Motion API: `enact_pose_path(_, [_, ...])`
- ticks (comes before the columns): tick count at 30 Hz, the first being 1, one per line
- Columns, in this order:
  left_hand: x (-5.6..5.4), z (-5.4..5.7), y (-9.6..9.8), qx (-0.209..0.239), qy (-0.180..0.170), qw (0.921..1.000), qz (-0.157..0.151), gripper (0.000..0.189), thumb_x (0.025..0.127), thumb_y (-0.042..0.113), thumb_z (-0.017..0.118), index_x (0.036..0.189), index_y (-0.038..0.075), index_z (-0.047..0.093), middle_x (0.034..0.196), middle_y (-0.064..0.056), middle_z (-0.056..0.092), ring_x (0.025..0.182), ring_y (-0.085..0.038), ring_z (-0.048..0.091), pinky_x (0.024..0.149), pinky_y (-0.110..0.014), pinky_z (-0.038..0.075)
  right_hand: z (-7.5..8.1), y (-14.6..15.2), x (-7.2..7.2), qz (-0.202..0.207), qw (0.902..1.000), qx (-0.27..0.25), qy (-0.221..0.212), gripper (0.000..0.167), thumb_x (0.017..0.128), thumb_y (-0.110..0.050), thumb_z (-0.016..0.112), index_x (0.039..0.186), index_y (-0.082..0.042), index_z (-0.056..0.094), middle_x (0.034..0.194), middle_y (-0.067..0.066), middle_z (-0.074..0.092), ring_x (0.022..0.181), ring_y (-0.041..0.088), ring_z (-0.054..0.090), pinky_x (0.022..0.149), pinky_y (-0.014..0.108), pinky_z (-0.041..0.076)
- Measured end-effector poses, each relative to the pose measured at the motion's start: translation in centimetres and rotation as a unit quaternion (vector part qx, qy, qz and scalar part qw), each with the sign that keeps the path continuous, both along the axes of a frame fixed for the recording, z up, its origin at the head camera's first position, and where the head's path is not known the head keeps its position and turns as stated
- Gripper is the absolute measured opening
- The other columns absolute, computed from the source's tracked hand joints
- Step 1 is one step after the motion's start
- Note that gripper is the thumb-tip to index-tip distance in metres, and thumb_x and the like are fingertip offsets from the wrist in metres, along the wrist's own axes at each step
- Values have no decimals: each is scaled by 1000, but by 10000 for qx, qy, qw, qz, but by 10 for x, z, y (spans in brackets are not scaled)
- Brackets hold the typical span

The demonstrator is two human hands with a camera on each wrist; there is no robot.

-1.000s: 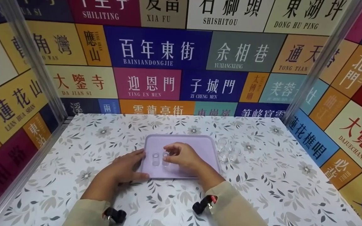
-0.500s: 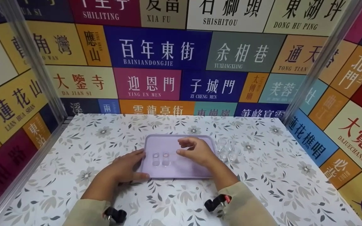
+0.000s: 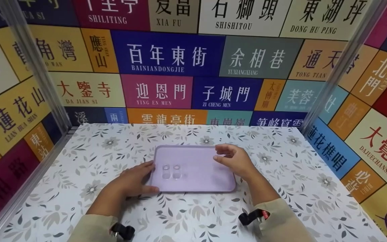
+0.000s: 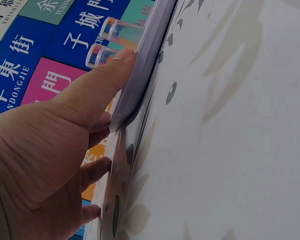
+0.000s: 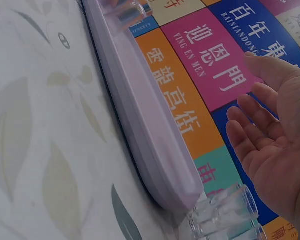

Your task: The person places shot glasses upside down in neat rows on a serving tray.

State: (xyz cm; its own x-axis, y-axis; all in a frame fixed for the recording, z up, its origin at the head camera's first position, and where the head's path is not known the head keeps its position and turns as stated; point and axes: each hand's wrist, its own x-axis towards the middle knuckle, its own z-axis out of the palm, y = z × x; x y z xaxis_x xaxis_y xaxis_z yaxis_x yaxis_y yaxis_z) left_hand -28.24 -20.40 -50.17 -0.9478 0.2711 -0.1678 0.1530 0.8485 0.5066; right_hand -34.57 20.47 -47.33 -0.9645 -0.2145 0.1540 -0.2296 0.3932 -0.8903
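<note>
Two small clear cups [image 3: 171, 172] stand side by side on the left part of a lilac tray [image 3: 200, 168]. My left hand [image 3: 133, 178] rests at the tray's left side, its thumb by the front corner and its fingers along the edge. The left wrist view shows the thumb touching the tray rim [image 4: 140, 75]. Above the tray's right edge my right hand [image 3: 236, 162] hovers with loosely bent fingers and nothing in it. More clear cups [image 5: 227, 212] stand just beyond the tray's right end in the right wrist view; the right hand and forearm hide them in the head view.
A white tabletop with a leaf and flower print [image 3: 113, 141] lies under the tray. Panels with printed lettering [image 3: 166, 50] enclose the back and both sides, with clear corner posts [image 3: 331, 67].
My right hand has left the second cup on the tray and moved right, over the tray's right edge. That cup stays beside the first. My left hand has stayed in place.
</note>
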Motion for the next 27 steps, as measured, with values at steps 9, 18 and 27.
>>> enact_pose_path(9, [2,2,-1,-160,100,9998,-96,107,83,71,80,169,25,36,180,5,25,166,-39,25,132,-73,16,6,33,1,-283,9996,41,25,56,92,-36,87,140,-13,70,138,13,73,126,28,69,99,23,58])
enact_pose_path(18, [1,1,0,-158,29,9999,-22,108,81,72,81,169,28,35,181,7,23,167,-37,23,133,-73,15,7,62,3,-677,9971,329,-76,56,93,-41,84,141,-17,69,141,13,71,128,27,66,104,26,55])
enact_pose_path(27, [0,1,0,-129,48,9999,-76,109,81,72,81,169,27,35,181,6,23,167,-37,23,133,-73,13,5,83,4,-745,9961,470,-66,61,92,-49,84,142,-18,68,144,9,69,135,25,64,108,24,52])
